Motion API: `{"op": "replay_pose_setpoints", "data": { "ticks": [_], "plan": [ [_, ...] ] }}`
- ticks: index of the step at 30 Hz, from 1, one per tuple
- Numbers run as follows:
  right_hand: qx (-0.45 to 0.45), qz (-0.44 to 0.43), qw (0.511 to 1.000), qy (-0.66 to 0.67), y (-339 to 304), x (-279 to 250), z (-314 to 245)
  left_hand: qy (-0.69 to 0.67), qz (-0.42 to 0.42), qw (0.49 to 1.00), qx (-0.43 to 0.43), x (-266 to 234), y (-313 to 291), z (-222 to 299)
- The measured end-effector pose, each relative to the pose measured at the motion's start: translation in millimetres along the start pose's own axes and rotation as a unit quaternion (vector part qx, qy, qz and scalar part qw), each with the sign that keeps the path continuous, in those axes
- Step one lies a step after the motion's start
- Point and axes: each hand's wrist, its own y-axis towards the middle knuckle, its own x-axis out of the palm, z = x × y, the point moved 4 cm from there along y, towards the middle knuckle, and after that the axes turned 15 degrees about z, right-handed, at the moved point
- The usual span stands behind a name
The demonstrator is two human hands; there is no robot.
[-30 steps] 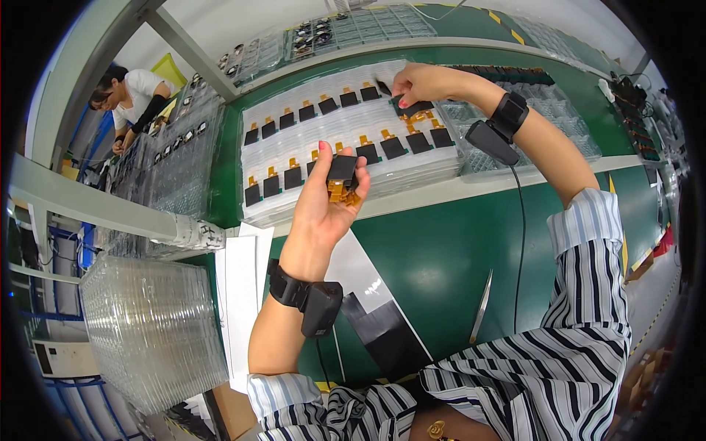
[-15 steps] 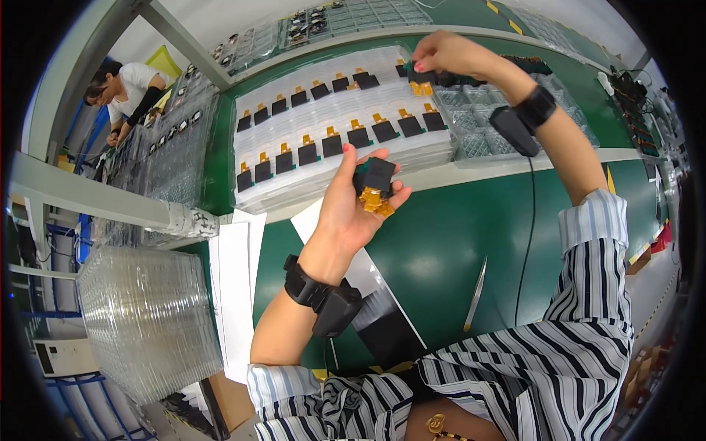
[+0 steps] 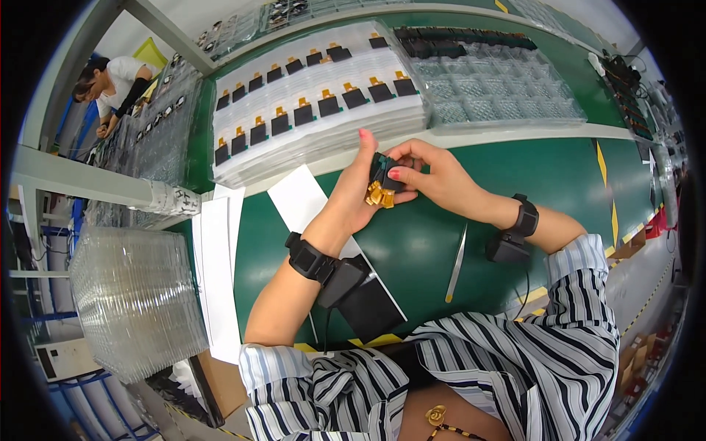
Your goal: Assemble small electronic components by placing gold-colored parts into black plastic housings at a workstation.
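Note:
Several small black screen modules (image 3: 383,167) with gold flex cables lie bunched in my left hand (image 3: 348,197), its fingers curled beneath them and its thumb raised at the side. My right hand (image 3: 446,182) has come up against the same bunch; its thumb and fingers pinch a black module at the bunch's right side. The gold cables hang toward my body, and where one module ends and another begins is hard to make out. Beyond my hands stands a stack of white trays (image 3: 316,149), with two rows of similar modules on top.
Right of the stack lies a clear compartment tray (image 3: 507,99) with dark parts along its far edge. Tweezers (image 3: 456,263) rest on the green table (image 3: 559,176). White papers (image 3: 218,275), a black sheet (image 3: 368,305) and stacked clear trays (image 3: 140,301) are nearby. Another person (image 3: 118,84) works at far left.
My right hand has come back from the stack's far right end to my left hand, bringing a module from there. The view has shifted slightly.

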Motion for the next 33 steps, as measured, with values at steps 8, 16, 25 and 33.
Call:
{"op": "replay_pose_setpoints", "data": {
  "ticks": [8,16,25,33],
  "plan": [
    [-0.074,-0.051,0.99,-0.11,-28.5,-3.7,20.6,0.189,0.022,0.98,0.052,1.7,-17.9,-17.3],
    [-0.151,-0.037,0.987,-0.049,-39.7,-7.7,28.9,0.382,-0.013,0.911,0.153,-1.8,-20.3,-18.5],
    [-0.215,-0.05,0.946,-0.237,-45.2,-6.0,30.2,0.484,-0.001,0.772,0.412,-11.3,-26.9,-38.1],
    [-0.289,-0.078,0.888,-0.349,-58.5,-7.8,34.6,0.426,-0.007,0.799,0.424,-7.3,-26.0,-41.9]
  ]
}}
